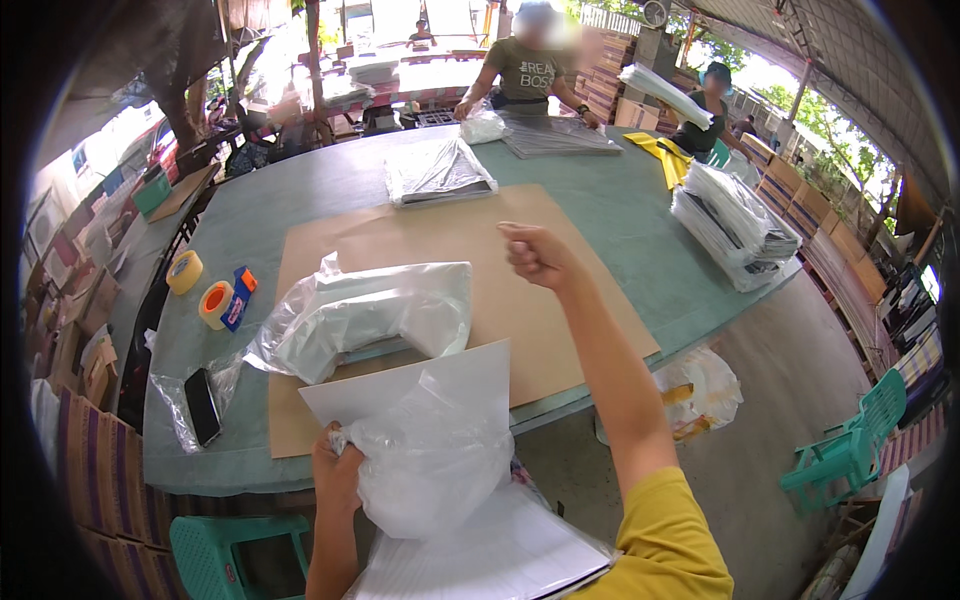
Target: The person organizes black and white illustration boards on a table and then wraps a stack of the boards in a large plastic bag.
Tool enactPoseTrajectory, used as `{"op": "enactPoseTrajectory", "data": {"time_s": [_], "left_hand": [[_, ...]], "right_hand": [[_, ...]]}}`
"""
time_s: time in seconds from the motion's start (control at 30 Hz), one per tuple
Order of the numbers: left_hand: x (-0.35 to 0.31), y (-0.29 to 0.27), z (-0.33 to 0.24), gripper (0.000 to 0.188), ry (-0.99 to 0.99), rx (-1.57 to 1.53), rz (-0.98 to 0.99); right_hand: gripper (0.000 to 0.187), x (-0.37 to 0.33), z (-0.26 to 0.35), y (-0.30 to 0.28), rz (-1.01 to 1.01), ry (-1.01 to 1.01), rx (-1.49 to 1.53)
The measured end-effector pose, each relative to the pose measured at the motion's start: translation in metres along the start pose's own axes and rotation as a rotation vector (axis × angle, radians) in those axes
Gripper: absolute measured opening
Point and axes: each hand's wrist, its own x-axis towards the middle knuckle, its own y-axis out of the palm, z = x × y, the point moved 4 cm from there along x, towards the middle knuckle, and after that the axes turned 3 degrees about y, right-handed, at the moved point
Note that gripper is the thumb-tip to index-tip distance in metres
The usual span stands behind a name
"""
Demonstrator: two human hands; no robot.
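Note:
Near the table's front edge, my left hand (337, 468) is closed around the bunched edge of a clear plastic bag (425, 485). The bag's loose film puffs up in front of a stiff white sheet (460, 375), which stands tilted against the table edge. Below it, against my body, lies a stack of flat white panels (475, 560) in clear plastic. My right hand (538, 255) is raised over the brown cardboard sheet (560, 330), its fingers curled and pinched; whether anything thin is in them I cannot make out. Crumpled translucent plastic packaging (385, 315) lies on the cardboard.
On the green table's left are two tape rolls (185, 272), a blue-orange tape dispenser (238, 300) and a phone (202, 408). Wrapped panels (440, 172) lie farther back, with a wrapped stack (735, 225) at right. Two people (530, 75) work beyond. A green stool (240, 550) stands lower left.

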Motion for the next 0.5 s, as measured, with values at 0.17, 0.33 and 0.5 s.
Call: {"op": "enactPoseTrajectory", "data": {"time_s": [0.17,0.33,0.5], "left_hand": [[0.000,0.002,-0.009,0.015,0.037,-0.054,-0.025],[-0.007,-0.007,-0.015,0.017,0.015,0.002,-0.106],[0.002,-0.019,0.011,0.017,-0.002,0.094,0.051]], "right_hand": [[0.033,0.067,-0.028,-0.005,-0.124,0.079,-0.074],[0.025,-0.046,0.024,0.038,-0.184,-0.647,-0.381],[0.024,-0.113,-0.072,0.090,0.000,-0.479,-0.961]]}}
